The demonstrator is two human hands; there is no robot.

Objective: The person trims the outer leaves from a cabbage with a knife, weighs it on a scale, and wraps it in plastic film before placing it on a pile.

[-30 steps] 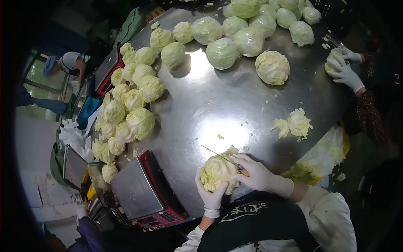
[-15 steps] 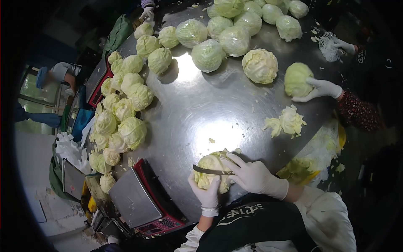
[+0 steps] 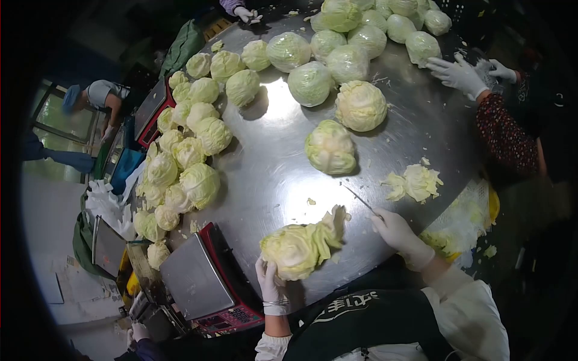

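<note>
A pale green cabbage (image 3: 294, 251) with loose outer leaves (image 3: 330, 233) splayed to its right is at the near edge of the metal table. My gloved left hand (image 3: 272, 284) grips its lower left side. To the right, my gloved right hand (image 3: 402, 239) is closed on the handle of a knife (image 3: 360, 198), whose thin blade points up and left, apart from the cabbage. Beyond the blade sits another trimmed cabbage (image 3: 330, 147), with a further one (image 3: 360, 106) just behind it.
Many cabbages (image 3: 200, 185) line the table's left side; wrapped ones (image 3: 348, 64) stand at the back. A red-edged scale (image 3: 195, 280) is at lower left. Cut leaves (image 3: 416, 183) lie right. A co-worker's gloved hands (image 3: 460, 75) are at upper right, another's (image 3: 247, 14) at the top.
The knife has moved off the cabbage to the right with my right hand, and leaves now splay from the cabbage. A second cabbage now stands mid-table; the co-worker's hand has left it.
</note>
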